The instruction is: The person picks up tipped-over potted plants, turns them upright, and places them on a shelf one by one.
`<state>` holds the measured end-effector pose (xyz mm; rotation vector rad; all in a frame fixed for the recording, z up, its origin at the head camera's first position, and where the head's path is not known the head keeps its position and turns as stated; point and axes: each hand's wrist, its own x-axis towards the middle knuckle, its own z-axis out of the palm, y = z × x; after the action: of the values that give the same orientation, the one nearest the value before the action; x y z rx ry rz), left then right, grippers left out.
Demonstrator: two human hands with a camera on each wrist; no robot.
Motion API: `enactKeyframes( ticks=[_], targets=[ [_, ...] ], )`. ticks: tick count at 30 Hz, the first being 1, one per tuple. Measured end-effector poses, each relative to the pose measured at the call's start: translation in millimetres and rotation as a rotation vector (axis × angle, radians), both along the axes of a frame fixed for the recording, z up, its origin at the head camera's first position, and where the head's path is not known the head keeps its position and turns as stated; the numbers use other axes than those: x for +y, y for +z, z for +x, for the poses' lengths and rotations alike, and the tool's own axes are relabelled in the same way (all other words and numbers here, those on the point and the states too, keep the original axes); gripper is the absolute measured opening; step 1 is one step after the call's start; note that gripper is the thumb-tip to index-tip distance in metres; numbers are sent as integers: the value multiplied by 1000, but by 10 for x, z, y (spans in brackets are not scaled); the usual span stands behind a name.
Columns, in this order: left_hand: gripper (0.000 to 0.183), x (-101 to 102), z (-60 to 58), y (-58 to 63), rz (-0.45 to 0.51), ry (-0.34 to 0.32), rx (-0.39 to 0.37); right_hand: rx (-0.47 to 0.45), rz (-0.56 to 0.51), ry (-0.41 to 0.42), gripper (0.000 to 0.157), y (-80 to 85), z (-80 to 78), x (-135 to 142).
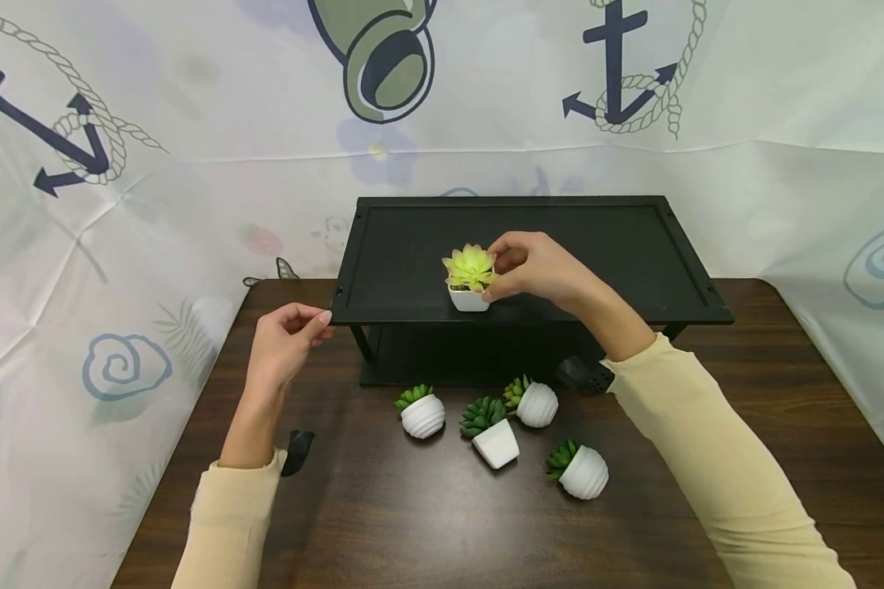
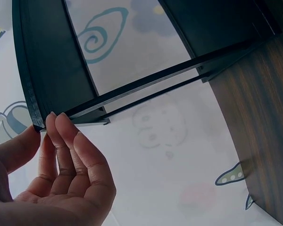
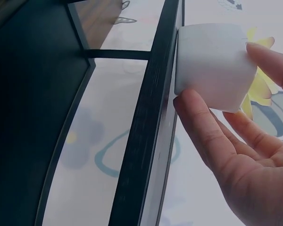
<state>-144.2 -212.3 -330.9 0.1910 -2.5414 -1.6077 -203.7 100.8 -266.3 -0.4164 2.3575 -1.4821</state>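
In the head view my right hand (image 1: 541,270) pinches a square white pot (image 1: 469,300) with a yellow-green succulent (image 1: 470,267), upright at the front of the black shelf's (image 1: 582,245) top. The right wrist view shows thumb and fingers on opposite sides of the pot (image 3: 214,66), its base against or very close to the shelf's edge. At the shelf's front left corner, my left hand (image 1: 283,339) grips the top board's edge between thumb and fingertips, also visible in the left wrist view, where the fingers (image 2: 61,141) sit beside the corner.
Several small potted succulents lie tipped over on the dark wooden table (image 1: 383,523) before the shelf: one (image 1: 423,416) at left, a square-potted one (image 1: 496,444) in the middle, a ribbed one (image 1: 537,405) behind it and another (image 1: 584,473) nearer. A printed cloth (image 1: 250,188) hangs behind.
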Motion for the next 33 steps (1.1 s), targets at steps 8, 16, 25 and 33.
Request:
enactKeyframes(
  ticks=[8, 16, 25, 33],
  targets=[
    [26, -26, 15, -24, 1, -13, 13, -22, -40, -8, 45, -24, -3, -141],
    [24, -41, 17, -51, -5, -22, 24, -29, -59, -12, 46, -53, -4, -272],
    [26, -39, 23, -38, 3, -29, 32, -50, -104, -1, 47, -80, -26, -426],
    [27, -37, 27, -31, 2, -28, 30, -56, -123, 24, 48, -117, -57, -567]
  ],
)
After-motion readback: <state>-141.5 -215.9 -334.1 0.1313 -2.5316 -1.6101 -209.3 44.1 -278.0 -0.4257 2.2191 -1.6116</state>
